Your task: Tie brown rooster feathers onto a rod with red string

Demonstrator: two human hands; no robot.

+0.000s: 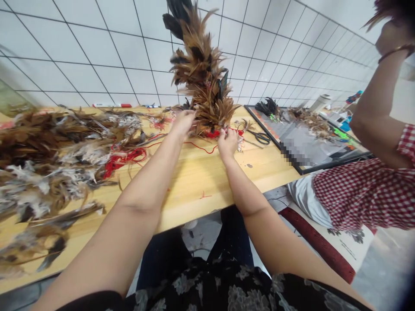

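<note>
A tall brown and black feather duster [202,73] stands upright on the wooden table [194,177], its base wrapped in red thread [214,134]. My left hand [183,123] is closed on the lower left side of the feather bundle. At the base on the right, my right hand [228,142] pinches the feathers and the red thread. A strand of red thread [201,147] trails across the table between my hands.
A big heap of loose brown, grey and white feathers [48,151] with red thread [125,157] covers the table's left. Black scissors [262,138] lie right of the duster. A dark tray [304,147] holds more feathers. A co-worker's arm [376,95] and checked sleeve are at right.
</note>
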